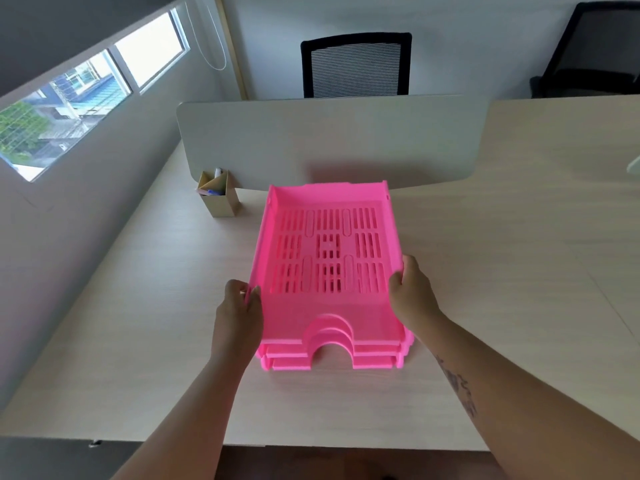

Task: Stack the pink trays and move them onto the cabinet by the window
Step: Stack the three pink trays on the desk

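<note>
A stack of three pink slotted trays [329,258] sits on the light wooden desk [485,271], nested one on top of another, with arched cut-outs facing me. My left hand [239,313] grips the left side wall of the stack near its front. My right hand [412,289] grips the right side wall. Both hands are closed on the tray walls. The cabinet by the window is not in view.
A grey divider panel [329,140] stands just behind the trays. A small cardboard pen holder [220,199] sits at its left end. The window [79,95] is on the left wall. Two black chairs [356,64] stand beyond the divider.
</note>
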{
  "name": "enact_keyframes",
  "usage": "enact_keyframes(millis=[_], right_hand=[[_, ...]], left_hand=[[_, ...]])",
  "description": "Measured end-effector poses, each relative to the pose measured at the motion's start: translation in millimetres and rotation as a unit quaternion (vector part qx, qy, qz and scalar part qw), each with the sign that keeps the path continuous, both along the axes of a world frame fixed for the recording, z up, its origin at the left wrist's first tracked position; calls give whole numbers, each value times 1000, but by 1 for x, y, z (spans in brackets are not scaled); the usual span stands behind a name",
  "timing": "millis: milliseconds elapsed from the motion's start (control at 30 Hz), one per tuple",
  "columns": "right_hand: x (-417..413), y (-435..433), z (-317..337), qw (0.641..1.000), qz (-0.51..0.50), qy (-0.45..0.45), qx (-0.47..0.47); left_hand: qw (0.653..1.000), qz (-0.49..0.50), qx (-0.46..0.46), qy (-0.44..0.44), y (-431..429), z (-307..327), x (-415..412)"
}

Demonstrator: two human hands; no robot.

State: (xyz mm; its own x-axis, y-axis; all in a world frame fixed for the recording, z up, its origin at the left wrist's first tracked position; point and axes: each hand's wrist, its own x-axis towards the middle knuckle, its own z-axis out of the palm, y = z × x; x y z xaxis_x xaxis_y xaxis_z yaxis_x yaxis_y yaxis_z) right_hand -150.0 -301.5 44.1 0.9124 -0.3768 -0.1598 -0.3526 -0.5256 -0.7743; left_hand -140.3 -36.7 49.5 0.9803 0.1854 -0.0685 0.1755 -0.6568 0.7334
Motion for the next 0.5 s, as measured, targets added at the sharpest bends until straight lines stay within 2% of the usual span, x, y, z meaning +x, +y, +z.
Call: enact_keyframes(millis=[500], right_hand=[[12,-9,8,1000,16,19,-11]], left_hand=[[997,6,-70,12,-6,-14,0]])
